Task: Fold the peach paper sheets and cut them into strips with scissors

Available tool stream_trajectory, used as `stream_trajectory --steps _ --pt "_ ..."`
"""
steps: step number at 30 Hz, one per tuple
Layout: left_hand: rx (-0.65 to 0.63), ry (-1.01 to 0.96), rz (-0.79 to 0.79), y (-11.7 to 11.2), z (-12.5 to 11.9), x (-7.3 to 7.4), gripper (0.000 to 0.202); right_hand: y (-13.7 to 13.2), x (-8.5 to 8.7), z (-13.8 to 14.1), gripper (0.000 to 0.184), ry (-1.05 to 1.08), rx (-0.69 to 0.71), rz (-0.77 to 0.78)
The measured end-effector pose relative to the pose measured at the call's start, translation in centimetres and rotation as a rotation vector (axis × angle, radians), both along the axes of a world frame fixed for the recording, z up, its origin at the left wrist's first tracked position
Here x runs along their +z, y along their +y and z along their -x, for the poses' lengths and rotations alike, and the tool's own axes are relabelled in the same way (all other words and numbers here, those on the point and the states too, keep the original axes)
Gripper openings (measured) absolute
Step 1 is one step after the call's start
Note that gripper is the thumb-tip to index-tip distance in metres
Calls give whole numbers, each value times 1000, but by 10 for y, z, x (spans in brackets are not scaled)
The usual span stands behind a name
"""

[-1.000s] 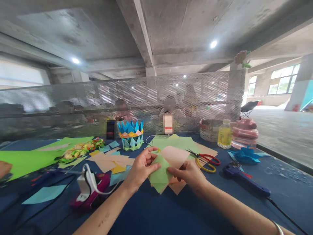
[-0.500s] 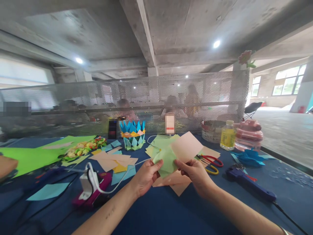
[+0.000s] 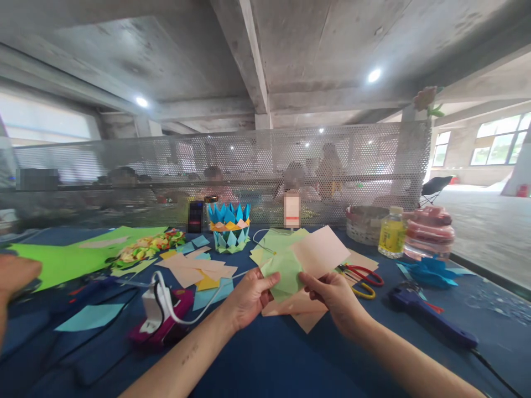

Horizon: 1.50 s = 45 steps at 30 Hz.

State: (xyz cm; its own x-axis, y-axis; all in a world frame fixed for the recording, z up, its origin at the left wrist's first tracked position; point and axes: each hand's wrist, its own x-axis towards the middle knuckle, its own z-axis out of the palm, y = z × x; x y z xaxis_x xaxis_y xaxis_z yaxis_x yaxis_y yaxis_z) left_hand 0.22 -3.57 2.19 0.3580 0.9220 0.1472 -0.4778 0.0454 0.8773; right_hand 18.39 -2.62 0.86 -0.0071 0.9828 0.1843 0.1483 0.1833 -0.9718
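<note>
Both my hands hold pale green paper [image 3: 285, 281] over the middle of the table. My left hand [image 3: 255, 296] is closed on its left edge, thumb on top. At the right edge, my right hand [image 3: 332, 293] pinches the same paper between thumb and fingers. A pale pink sheet [image 3: 321, 251] slants up just above my right fingers; whether they also grip it I cannot tell. Beneath lie peach sheets [image 3: 305, 318], and beyond them a pile of light green sheets [image 3: 269, 243]. Red-and-yellow-handled pliers or scissors [image 3: 365, 276] lie right of my right hand, their tips partly hidden.
A blue glue gun [image 3: 431, 318], blue paper flower [image 3: 435, 272], yellow bottle [image 3: 391, 235] and pink jug [image 3: 430, 232] stand or lie right. Left are a folded-paper basket [image 3: 229, 226], a purple power strip [image 3: 182, 309] with cables, and another person's hand [image 3: 19, 273]. A mesh screen [image 3: 166, 160] stands behind.
The view has shifted slightly, so things sit a little further right. The other person's hand at the left shows more. My grip on the green paper looks the same.
</note>
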Motion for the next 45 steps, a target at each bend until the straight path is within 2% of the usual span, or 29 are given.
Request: stream_trajectory --steps 7,17,21,27,34,41,45 --pt "8 5 11 -1 0 1 40 1 -1 0 43 0 10 1" --pt "12 -4 26 -2 -1 2 43 1 -1 0 42 -13 -6 -3" --pt "-18 -57 31 -1 0 0 34 2 -2 0 43 -22 -23 -9" --pt "18 -87 139 -4 0 4 31 5 -3 0 45 -11 -21 -13" --pt "25 -103 246 -4 1 7 43 3 -3 1 43 36 5 -24" --pt "37 -112 131 -6 1 5 34 0 -1 3 41 80 24 -17" --pt "28 -104 98 -6 1 5 38 -1 1 5 39 113 44 -11"
